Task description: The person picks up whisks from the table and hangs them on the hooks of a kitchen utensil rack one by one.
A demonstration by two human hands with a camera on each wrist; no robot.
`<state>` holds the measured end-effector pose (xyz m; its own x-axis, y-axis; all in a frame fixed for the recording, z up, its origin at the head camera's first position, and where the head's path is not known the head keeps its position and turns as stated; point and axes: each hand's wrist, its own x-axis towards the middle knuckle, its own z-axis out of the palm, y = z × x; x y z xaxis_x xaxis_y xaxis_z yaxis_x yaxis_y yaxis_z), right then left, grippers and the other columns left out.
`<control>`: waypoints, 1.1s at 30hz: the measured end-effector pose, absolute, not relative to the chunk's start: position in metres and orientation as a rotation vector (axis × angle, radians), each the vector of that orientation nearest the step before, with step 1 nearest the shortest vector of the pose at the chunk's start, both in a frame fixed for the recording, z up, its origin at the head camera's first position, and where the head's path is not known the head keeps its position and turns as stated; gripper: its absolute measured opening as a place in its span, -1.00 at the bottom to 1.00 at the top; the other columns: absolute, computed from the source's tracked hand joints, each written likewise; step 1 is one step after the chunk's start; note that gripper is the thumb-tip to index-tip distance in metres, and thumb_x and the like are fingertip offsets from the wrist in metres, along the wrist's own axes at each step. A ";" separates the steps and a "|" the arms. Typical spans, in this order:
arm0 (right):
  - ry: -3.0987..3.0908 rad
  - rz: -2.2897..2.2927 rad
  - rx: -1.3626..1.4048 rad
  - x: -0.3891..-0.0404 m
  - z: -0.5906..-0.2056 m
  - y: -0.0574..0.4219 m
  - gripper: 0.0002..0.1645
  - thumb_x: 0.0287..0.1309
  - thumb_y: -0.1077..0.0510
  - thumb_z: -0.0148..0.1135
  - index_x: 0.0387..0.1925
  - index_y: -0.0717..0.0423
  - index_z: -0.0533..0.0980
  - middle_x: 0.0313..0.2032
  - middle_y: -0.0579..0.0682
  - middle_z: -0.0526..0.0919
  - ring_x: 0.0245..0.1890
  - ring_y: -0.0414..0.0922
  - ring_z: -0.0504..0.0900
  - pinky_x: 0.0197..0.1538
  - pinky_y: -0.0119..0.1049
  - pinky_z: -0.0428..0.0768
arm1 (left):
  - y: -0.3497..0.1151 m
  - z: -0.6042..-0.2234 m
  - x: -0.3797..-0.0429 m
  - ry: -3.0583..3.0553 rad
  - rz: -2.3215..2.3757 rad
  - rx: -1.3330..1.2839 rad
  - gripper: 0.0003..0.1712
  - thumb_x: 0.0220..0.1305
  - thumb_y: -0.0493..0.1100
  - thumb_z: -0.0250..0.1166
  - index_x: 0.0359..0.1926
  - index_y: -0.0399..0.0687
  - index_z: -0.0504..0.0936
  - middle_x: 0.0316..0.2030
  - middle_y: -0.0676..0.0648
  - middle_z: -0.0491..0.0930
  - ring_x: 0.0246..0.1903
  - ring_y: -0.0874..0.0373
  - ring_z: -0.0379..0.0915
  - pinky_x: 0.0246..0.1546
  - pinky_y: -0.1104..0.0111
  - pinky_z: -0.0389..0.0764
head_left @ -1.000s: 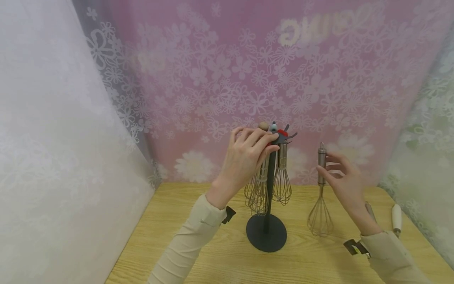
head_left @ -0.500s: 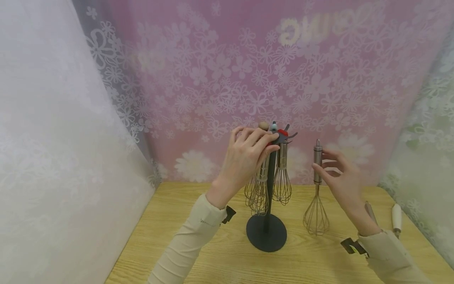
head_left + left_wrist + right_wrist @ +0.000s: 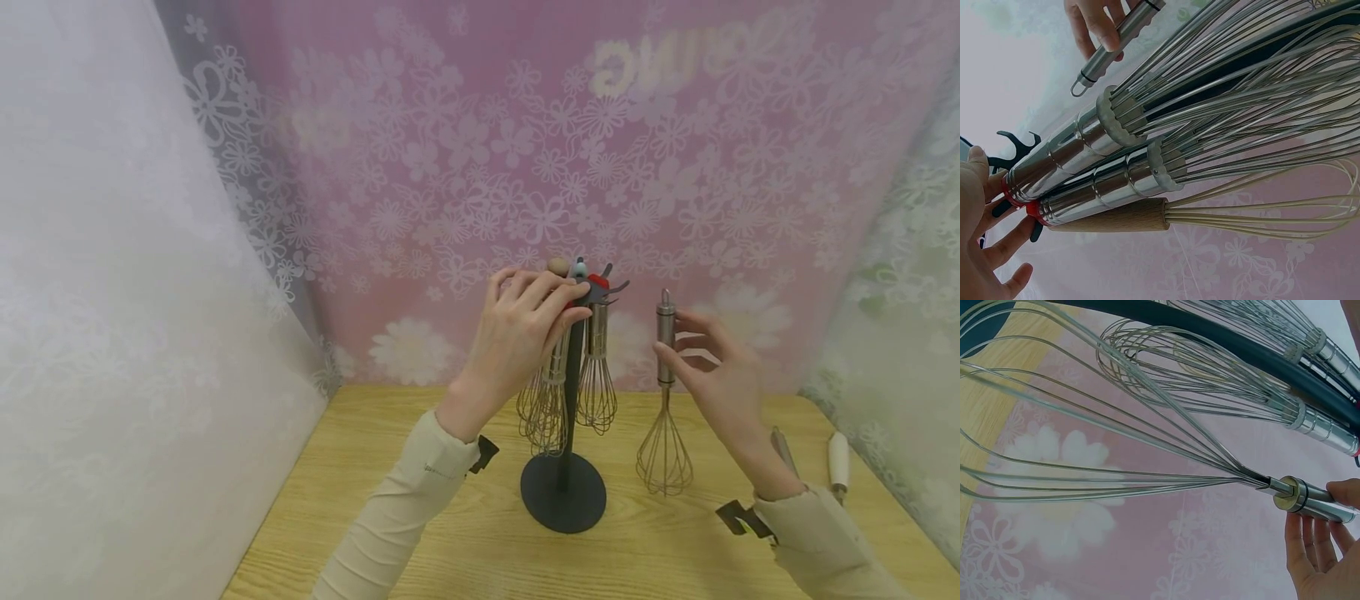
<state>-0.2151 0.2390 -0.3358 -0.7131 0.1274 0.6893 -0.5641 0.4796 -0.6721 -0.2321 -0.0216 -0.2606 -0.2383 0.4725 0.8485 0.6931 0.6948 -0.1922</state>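
In the head view my left hand holds the top of a black stand with a round base and curved hooks. Several whisks hang from it, among them a steel whisk on its right side and, in the left wrist view, a wooden-handled whisk. My right hand pinches the metal handle of another wire whisk between thumb and fingertips. This whisk is upright, loop at the top, to the right of the stand and apart from it. My left palm hides part of the hooks.
On the wooden table, at the right, lie a white-handled tool and a grey handle, the latter partly hidden by my right wrist. Flowered cloth hangs behind and at both sides.
My right hand has moved a little to the left with the whisk, which has come nearer the stand and slightly up. My left hand and the stand have not moved.
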 end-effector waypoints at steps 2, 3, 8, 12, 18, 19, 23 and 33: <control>-2.031 1.268 0.359 -0.215 -0.334 0.238 -0.37 0.10 0.42 0.45 0.24 0.20 0.54 -0.04 -0.42 0.57 -0.19 -0.38 0.58 -0.14 -0.68 0.58 | -0.022 -0.260 -0.232 -1.891 -0.271 -0.908 -0.67 0.42 0.08 0.26 0.08 0.11 0.73 -0.03 0.07 0.68 0.01 0.11 0.54 0.25 0.11 0.37; -2.032 1.264 0.360 -0.214 -0.333 0.237 -0.37 0.10 0.42 0.45 0.24 0.19 0.54 -0.04 -0.43 0.57 -0.20 -0.39 0.58 -0.14 -0.68 0.57 | -0.022 -0.260 -0.232 -1.892 -0.271 -0.908 -0.67 0.42 0.08 0.26 0.08 0.11 0.73 -0.03 0.07 0.68 0.01 0.11 0.54 0.25 0.11 0.37; -2.033 1.272 0.379 -0.211 -0.328 0.232 -0.37 0.11 0.41 0.45 0.25 0.17 0.54 -0.02 -0.40 0.56 -0.19 -0.35 0.59 -0.12 -0.67 0.58 | -0.022 -0.260 -0.232 -1.896 -0.270 -0.910 -0.67 0.42 0.08 0.26 0.08 0.11 0.73 -0.03 0.07 0.68 0.01 0.11 0.54 0.25 0.11 0.37; -2.019 1.302 0.413 -0.208 -0.323 0.227 -0.37 0.12 0.42 0.43 0.25 0.18 0.53 -0.01 -0.36 0.58 -0.18 -0.31 0.60 -0.10 -0.64 0.59 | -0.022 -0.261 -0.232 -1.899 -0.271 -0.910 -0.67 0.43 0.08 0.25 0.08 0.12 0.73 -0.03 0.07 0.68 0.01 0.11 0.54 0.25 0.11 0.37; -2.019 1.270 0.434 -0.203 -0.316 0.221 -0.39 0.12 0.39 0.45 0.24 0.15 0.55 -0.01 -0.35 0.59 -0.17 -0.33 0.60 -0.10 -0.65 0.59 | -0.022 -0.261 -0.232 -1.901 -0.275 -0.910 -0.67 0.42 0.08 0.26 0.08 0.12 0.73 -0.03 0.07 0.68 0.01 0.11 0.54 0.25 0.11 0.37; -2.018 1.266 0.439 -0.203 -0.315 0.220 -0.39 0.12 0.39 0.45 0.24 0.15 0.56 -0.01 -0.34 0.59 -0.17 -0.33 0.60 -0.10 -0.65 0.59 | -0.022 -0.261 -0.232 -1.900 -0.275 -0.909 -0.67 0.42 0.08 0.26 0.08 0.12 0.73 -0.03 0.08 0.68 0.01 0.12 0.54 0.25 0.11 0.37; -2.012 1.270 0.453 -0.201 -0.310 0.216 -0.40 0.12 0.39 0.45 0.22 0.15 0.57 -0.01 -0.32 0.60 -0.18 -0.32 0.61 -0.10 -0.63 0.60 | -0.022 -0.260 -0.233 -1.895 -0.274 -0.906 -0.67 0.42 0.08 0.25 0.07 0.12 0.73 -0.03 0.08 0.68 0.01 0.12 0.54 0.25 0.11 0.37; -2.026 1.295 0.478 -0.202 -0.304 0.208 -0.42 0.15 0.36 0.45 0.23 0.14 0.56 0.00 -0.27 0.58 -0.17 -0.29 0.60 -0.09 -0.63 0.60 | -0.023 -0.261 -0.233 -1.897 -0.266 -0.905 -0.68 0.42 0.08 0.25 0.07 0.12 0.73 -0.03 0.08 0.68 0.01 0.11 0.54 0.25 0.12 0.38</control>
<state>-0.2021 0.2084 -0.3036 -0.7037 0.0507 0.7087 -0.6218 0.4385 -0.6489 -0.2331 -0.0226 -0.2608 -0.2432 0.4747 0.8459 0.6887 0.6986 -0.1941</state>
